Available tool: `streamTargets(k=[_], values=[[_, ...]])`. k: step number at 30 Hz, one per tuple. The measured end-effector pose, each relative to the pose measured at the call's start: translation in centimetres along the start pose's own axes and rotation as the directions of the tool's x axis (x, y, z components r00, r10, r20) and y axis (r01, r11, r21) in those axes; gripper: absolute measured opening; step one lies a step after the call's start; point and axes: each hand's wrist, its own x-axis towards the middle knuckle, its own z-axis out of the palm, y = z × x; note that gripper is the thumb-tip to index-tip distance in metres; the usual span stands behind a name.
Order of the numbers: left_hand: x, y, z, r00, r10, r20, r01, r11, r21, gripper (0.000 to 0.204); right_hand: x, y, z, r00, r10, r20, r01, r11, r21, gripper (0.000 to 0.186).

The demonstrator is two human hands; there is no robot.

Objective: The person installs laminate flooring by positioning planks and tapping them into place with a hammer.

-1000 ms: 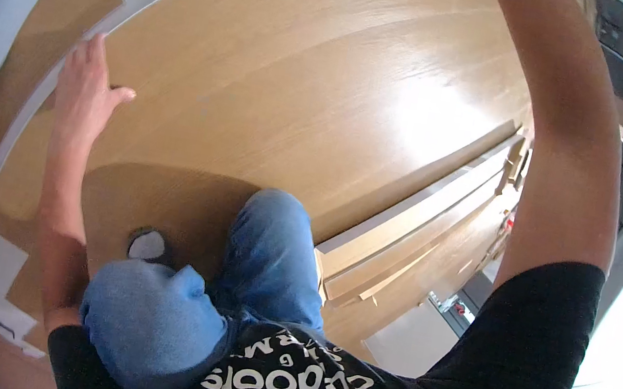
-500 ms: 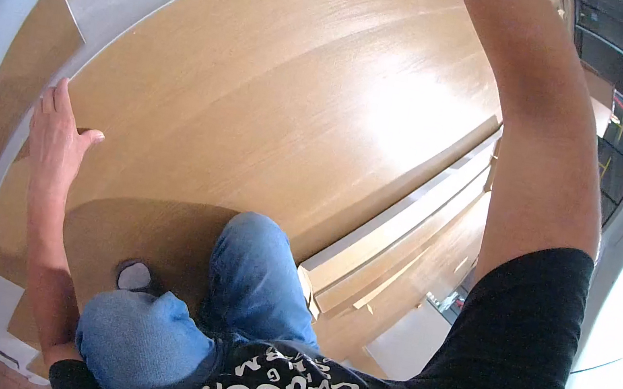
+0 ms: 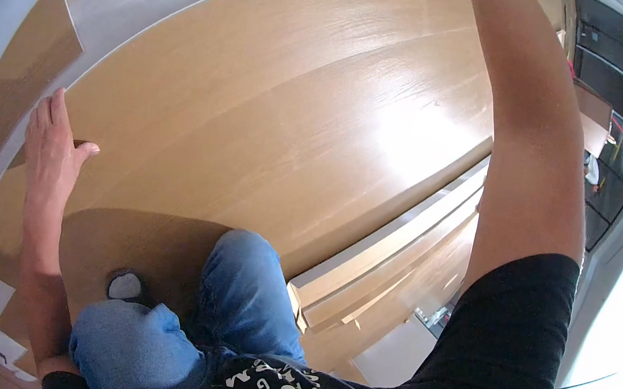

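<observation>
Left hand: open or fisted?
Open. The left hand has fingers extended and thumb held out sideways, beside the wood-grain surface's white border.

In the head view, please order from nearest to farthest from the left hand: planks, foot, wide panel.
1. Wide panel: the left hand lies at its left edge.
2. Foot: below and right of the hand.
3. Planks: farther to the right.

**Sheen on Wood, Matt on Cloth**

The broad, light-brown wood-grain panel [image 3: 258, 121] is gleaming, its smooth, glossy face reflecting white glare. Long, pale-brown wood-look boards [image 3: 389, 243] are looking smooth. The blue denim trousers [image 3: 242, 285] and black cloth T-shirt [image 3: 504, 339] are appearing matt.
</observation>
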Motion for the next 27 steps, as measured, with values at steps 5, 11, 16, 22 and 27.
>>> streamTargets(k=[5, 11, 16, 22, 27], values=[[0.3, 0.0, 1.2, 0.999, 0.043, -0.025, -0.042, 0.999, 0.031, 0.097, 0.3, 0.6, 3.7, 0.996, 0.045, -0.077, -0.045, 0.999, -0.002, 0.029], [0.3, -0.5, 1.2, 1.000, 0.021, 0.009, -0.022, 0.999, 0.043, 0.096, 0.9, 1.0, 2.7, 0.998, 0.030, -0.063, -0.032, 0.999, -0.033, 0.028], [0.6, 0.3, 1.7, 0.999, 0.043, -0.009, -0.043, 0.999, 0.022, 0.097, -0.8, 2.4, 4.2, 0.996, -0.093, 0.006, 0.093, 0.996, -0.004, 0.028], [0.3, 0.1, 1.9, 0.999, 0.038, -0.009, -0.037, 0.998, 0.041, 0.097, -1.3, 2.5, 3.7, 0.999, 0.003, -0.042, -0.005, 0.999, -0.041, 0.027], [0.6, -0.5, 1.8, 0.998, 0.063, -0.006, -0.062, 0.997, 0.045, 0.098, -0.7, 2.1, 3.2, 1.000, 0.013, -0.004, -0.013, 0.998, -0.064, 0.027]])
